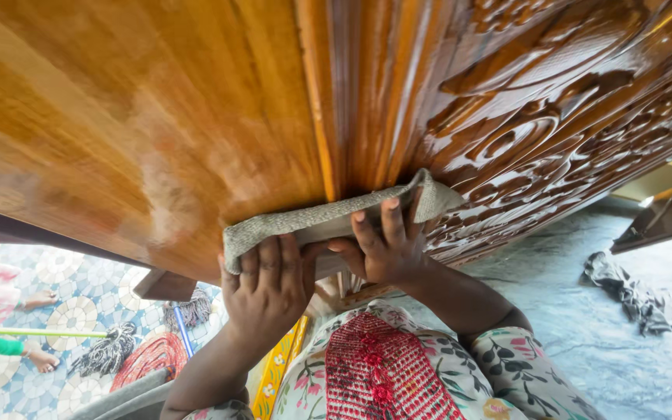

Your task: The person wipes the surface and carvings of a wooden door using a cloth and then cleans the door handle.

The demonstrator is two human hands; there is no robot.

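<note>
A: Grey woven cloth [328,222], folded to a long strip, is gripped by both hands & pressed to the lower edge of the wooden door [157,101]. Fig. detail?

B: Left hand [267,284]: fingers curled shut over the cloth's left end, knuckles toward camera, cloth edge wrapped under the fingertips. Right hand [386,249]: fingers spread upward, holding the cloth's right part flat vs. the wood; thumb tucked below.

A: Position of cloth w/ respect to the door?

B: Lies along the door's bottom edge, straddling the vertical moulding [351,93] that splits the plain panel (left) from the carved panel [554,117] (right). Cloth's right corner folds up onto the carving. Touching wood along its whole upper side.

A: Door surface?

B: Glossy varnish, honey-brown at left w/ a paler dull patch just above the cloth's left end; darker red-brown scroll relief at right.

A: Outward from there?

B: Floral sleeves [507,358] on both forearms; red embroidered garment front [383,373] between them. Below-left: patterned tile floor [64,311], mop head [110,350], green pole [33,332], another person's bare feet [40,299]. Below-right: grey stone floor [585,311] w/ a crumpled dark rag [624,288] lying well apart from the hands.
</note>
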